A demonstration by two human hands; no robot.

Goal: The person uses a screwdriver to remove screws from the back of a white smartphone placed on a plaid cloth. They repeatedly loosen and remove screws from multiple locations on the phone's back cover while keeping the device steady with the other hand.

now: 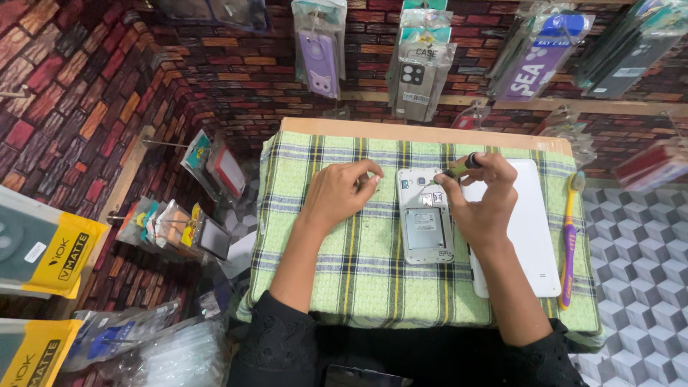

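Observation:
An opened white phone [426,228] lies face down, its back cover off, on a green plaid cloth [358,272] spread over a small table. My right hand [481,201] grips a small screwdriver [459,169] whose tip points down at the phone's upper part. To the left of the phone, my left hand [338,192] rests on the cloth with fingertips pinched together; whether they hold something tiny I cannot tell. Under my right wrist lies a white flat tablet-like slab [530,236].
A purple and yellow toothbrush [570,236] lies along the cloth's right edge. Packaged phone cases [423,72] hang on the brick-pattern wall behind, and more packages [179,229] hang at the left. A cube-pattern floor [638,272] is on the right.

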